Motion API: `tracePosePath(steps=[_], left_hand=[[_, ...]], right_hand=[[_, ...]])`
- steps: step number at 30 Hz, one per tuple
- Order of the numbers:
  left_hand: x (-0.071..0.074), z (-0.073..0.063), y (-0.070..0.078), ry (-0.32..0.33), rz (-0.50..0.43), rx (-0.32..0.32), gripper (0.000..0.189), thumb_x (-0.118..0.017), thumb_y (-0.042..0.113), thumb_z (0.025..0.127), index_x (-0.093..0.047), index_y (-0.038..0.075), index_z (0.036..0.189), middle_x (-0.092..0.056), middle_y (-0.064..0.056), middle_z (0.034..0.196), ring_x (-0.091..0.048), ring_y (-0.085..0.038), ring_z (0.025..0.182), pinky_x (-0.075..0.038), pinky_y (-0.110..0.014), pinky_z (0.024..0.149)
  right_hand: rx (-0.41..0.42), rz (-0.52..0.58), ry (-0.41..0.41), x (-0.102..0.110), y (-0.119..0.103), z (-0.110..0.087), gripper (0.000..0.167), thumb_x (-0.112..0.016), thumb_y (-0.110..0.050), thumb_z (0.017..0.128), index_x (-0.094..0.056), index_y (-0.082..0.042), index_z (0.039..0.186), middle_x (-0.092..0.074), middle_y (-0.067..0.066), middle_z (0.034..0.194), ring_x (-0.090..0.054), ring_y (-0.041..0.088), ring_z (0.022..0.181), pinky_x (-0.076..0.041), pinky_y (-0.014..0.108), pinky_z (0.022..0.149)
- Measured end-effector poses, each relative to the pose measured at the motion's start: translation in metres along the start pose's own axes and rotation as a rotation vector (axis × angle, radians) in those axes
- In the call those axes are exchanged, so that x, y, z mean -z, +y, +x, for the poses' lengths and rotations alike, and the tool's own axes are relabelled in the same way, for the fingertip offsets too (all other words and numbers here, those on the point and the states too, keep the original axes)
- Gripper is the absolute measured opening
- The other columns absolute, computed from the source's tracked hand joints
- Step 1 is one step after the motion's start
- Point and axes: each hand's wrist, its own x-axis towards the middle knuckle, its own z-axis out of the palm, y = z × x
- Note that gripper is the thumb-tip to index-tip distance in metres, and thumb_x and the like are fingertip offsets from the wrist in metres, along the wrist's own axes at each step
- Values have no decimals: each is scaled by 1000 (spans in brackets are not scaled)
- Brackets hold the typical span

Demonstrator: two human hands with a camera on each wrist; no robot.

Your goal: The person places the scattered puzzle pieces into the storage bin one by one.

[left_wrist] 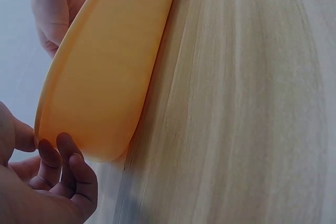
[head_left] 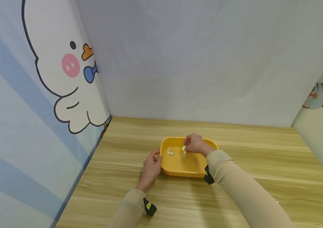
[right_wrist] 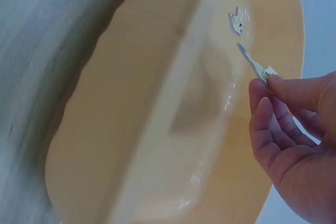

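A shallow yellow-orange tray (head_left: pixel 184 174) with rounded corners stands on the table. At its left end my left hand (head_left: pixel 152 164) grips the rim, thumb over the edge and fingers curled against the outer wall (left_wrist: pixel 100 77). Above the tray floor my right hand (head_left: pixel 195 144) pinches a small flat white piece (right_wrist: pixel 257 67) between thumb and forefinger. This piece has a narrow, bluish pointed end directed down and away from the fingers; its exact kind cannot be made out. A second small whitish piece with dark marks (head_left: pixel 170 153) lies on the tray floor, toward the left end.
The wood-grain table (head_left: pixel 116 152) runs back to a pale hanging cloth (head_left: pixel 195 63). A cloth with a cartoon bird (head_left: pixel 50 47) borders the left side. A tiny white speck (head_left: pixel 277 202) shows beside the right sleeve. Black wrist cameras (head_left: pixel 149 207) sit on both sleeves.
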Motion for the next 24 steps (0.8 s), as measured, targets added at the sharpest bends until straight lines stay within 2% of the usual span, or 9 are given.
tracePosePath(steps=[9,18,24], left_hand=[[0,0,-2,-7,-6,-25,27,-53,6,93,-61,-4,118,-55,-5,68,-47,-10,52,-40,-24,47],[-1,-1,-1,0,12,-29,26,-54,6,93,-62,-4,116,-52,-1,65,-46,-10,52,-39,-24,46],[0,-1,-2,15,22,-48,27,-54,6,92,-62,-4,116,-51,1,64,-45,-9,52,-38,-23,46]], right_hand=[[-39,-47,23,-9,-3,4,16,-70,5,79,-63,5,93,-63,10,78,-66,26,69,-52,30,59],[-86,-42,49,-19,-3,9,15,-72,4,78,-64,4,91,-62,8,74,-65,25,67,-52,29,58],[-88,-118,72,-25,-5,12,14,-73,2,77,-67,2,90,-62,9,79,-57,22,68,-50,30,63]])
